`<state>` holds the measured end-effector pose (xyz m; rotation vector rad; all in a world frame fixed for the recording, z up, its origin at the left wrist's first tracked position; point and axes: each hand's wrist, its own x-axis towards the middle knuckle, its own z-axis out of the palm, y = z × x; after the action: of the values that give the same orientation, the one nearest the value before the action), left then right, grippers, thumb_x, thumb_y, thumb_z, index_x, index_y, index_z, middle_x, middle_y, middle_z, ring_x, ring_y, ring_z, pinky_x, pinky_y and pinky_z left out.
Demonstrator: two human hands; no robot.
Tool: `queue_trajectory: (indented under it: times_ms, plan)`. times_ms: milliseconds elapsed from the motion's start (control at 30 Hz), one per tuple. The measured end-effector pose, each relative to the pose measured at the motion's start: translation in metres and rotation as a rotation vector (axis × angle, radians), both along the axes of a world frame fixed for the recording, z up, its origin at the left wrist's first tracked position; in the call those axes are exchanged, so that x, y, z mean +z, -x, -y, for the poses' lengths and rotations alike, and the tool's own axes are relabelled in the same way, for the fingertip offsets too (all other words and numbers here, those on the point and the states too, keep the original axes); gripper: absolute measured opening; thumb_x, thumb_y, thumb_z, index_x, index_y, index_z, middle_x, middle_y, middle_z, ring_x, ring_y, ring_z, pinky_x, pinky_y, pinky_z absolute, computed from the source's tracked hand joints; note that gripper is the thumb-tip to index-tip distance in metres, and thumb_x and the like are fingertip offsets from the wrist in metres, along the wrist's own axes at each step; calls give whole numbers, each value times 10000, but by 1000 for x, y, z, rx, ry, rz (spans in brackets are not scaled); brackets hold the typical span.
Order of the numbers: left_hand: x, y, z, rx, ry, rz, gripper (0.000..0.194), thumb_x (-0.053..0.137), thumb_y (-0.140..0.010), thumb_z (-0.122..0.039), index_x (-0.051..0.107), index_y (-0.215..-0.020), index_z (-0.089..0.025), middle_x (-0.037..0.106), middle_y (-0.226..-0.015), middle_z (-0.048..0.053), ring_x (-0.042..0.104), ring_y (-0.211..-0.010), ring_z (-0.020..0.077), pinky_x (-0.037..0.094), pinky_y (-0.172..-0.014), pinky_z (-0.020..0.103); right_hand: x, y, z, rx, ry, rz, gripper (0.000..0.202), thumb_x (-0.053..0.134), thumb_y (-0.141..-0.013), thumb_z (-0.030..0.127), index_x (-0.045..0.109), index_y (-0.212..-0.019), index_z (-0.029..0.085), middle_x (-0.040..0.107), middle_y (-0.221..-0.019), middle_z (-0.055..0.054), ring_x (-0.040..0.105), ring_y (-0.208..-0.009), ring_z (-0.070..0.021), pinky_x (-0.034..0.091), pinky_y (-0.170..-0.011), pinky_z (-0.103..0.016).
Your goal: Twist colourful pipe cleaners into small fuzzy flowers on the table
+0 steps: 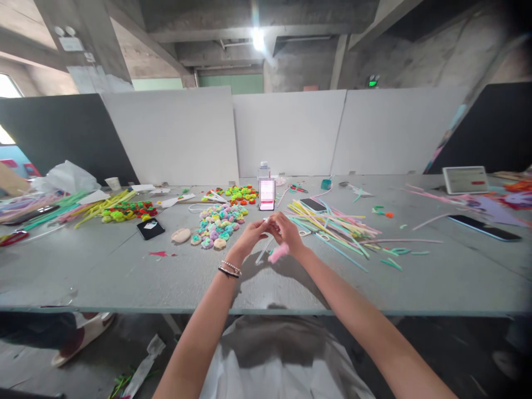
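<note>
My left hand (252, 234) and my right hand (286, 230) meet above the table, fingertips pinched together around something small and pale that I cannot make out. A fuzzy pink piece (278, 253) hangs just below my right hand, partly blurred. Left of my hands lies a pile of small pastel fuzzy pieces (220, 219). On the right spread long pastel fuzzy stems (344, 224), with scissors (323, 237) among them. Behind my hands a lit phone (267, 194) stands upright before a clear bottle (264, 169).
Red and green fuzzy pieces (129, 210) and a black phone (151, 228) lie on the left. Another phone (484, 228) and a white tablet (464, 180) are on the right. White partition boards (286, 133) rise behind the table (103, 277). A person's shoe (83, 338) shows below.
</note>
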<state>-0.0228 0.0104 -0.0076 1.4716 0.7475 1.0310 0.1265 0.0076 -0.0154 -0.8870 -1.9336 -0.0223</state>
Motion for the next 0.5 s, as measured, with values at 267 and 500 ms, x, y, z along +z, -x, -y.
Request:
queue_trajectory:
  times_ms: [267,500]
  plan:
    - [18,7,15,471,-158,-115,415,494,-838,-503,632,-996,-144,684,-975,126,627,-918,204,479,-809,326,6,-10,-5,-120,32,75,352,495,-882,313,475,-1214,198,534,-1179,-130,486,-1157,-274,422,-968,-444]
    - [-64,-20,166,-684,-317,-288,339,496,-820,-546,702,-1018,-365,693,-1086,45,615,-1078,200,457,-954,332,21,-44,33,-151,-58,42,338,455,-891,257,461,-1228,254,544,-1169,-94,497,-1150,-274,385,-1002,-482]
